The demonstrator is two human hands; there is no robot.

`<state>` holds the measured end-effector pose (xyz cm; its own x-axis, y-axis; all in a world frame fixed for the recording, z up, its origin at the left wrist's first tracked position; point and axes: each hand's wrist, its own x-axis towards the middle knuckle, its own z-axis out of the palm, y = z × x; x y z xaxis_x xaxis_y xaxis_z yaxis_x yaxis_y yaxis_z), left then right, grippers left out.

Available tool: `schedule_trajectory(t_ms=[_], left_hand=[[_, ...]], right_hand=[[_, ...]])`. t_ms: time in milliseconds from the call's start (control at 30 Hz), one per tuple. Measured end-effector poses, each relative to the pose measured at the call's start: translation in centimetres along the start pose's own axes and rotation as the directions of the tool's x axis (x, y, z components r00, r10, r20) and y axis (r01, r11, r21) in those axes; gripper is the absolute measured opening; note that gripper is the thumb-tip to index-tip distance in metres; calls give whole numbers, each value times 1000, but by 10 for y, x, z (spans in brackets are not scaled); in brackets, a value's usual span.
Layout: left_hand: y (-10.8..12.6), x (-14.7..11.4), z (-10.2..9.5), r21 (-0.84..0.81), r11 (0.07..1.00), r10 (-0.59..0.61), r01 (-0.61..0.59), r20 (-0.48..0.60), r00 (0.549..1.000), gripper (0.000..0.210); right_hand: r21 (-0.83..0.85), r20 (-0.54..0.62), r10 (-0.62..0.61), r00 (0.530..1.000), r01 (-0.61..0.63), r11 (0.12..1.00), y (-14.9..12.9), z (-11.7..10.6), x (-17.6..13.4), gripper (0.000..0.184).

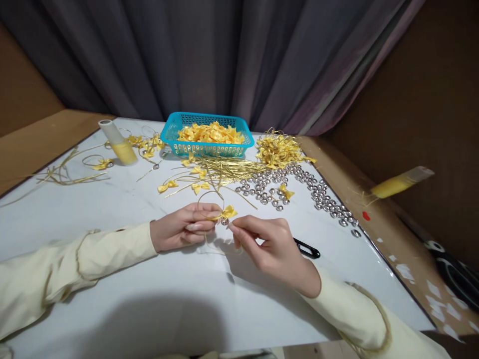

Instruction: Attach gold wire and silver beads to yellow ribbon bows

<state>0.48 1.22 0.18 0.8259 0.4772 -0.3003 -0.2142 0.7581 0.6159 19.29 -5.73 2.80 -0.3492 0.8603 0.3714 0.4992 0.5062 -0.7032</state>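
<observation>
Between my hands, above the white table, is a small yellow ribbon bow with a looped gold cord and a silver bell-like bead just under it. My left hand pinches the cord beside the bow, thumb against fingers. From the other side, the thumb and forefinger of my right hand close at the bead, probably on a cord end too fine to make out. Behind my hands lie loose yellow bows, a bundle of gold cords and many silver beads.
A blue basket of yellow bows stands at the back, beside a heap of corded bows. Yellow-wrapped tubes are at left and right. A black-handled tool lies by my right wrist, scissors at far right.
</observation>
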Motion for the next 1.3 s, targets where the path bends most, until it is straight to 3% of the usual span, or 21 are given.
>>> schedule_trajectory(t_ms=[333,533,900,1300], left_hand=[[0,-1,-4,139,990,-9,-1,70,997,12],[0,1,-9,135,991,-28,12,121,992,11],[0,-2,-6,88,995,-51,39,133,990,13],[1,-4,-7,100,995,-33,16,167,985,7]], right_hand=[[-97,76,-134,988,141,985,3,-7,0,21],[-100,76,-158,985,165,981,7,-6,1,22],[62,59,-27,998,23,998,7,2,4,21],[57,23,-33,999,32,998,6,6,4,21]])
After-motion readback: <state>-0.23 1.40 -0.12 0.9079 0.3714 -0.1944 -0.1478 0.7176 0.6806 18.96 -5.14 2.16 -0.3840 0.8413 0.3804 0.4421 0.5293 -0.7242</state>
